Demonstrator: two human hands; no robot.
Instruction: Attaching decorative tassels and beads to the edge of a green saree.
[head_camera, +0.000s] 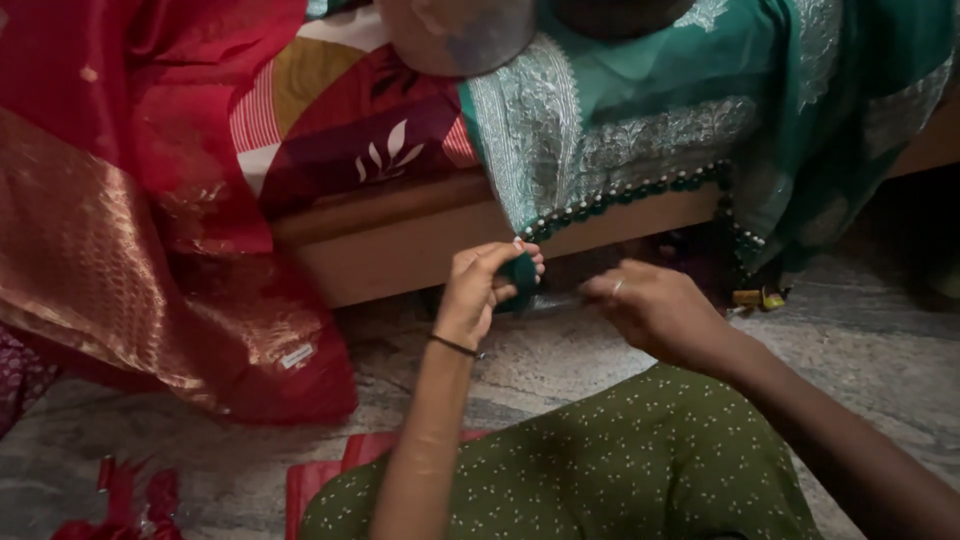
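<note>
Green cloth (640, 130): hangs off the near edge of the bed (400, 240), right of centre. Its lowest corner comes down to the left hand (487, 285). Soft, thin weave, teal, with wide bands of pale silvery patterned work. Along the hem runs a row of small dark green tassels (640, 190) set with pale beads; the row turns a corner at the right and drops down.

Left hand: fingers bent and pressed together, pinching a dark green tuft right at the hem corner. A thin dark band sits on the wrist.

Right hand (650, 310): just right of the left one, knuckles up, fingers curled as if nipping something fine. Whether it holds a thread or needle, cannot tell; too small and dim.

Judgement on doing this well: keep the hem pulled taut between both hands, hold the tuft close to its base so it does not slip, work close to the edge, and match the spacing of the tassels already on the row. The thin weave looks likely to pucker if pulled hard.

Outward: red cloth (150, 230) with gold woven border spills from the bed to the floor (880, 370) at left, glossy and crumpled. A patterned bedsheet (350, 120) in maroon, mustard and white lies between the two cloths. Floor is mottled grey stone. Red scraps (130, 500) lie near left. A green dotted garment (600, 470) covers the knee, nearest.
</note>
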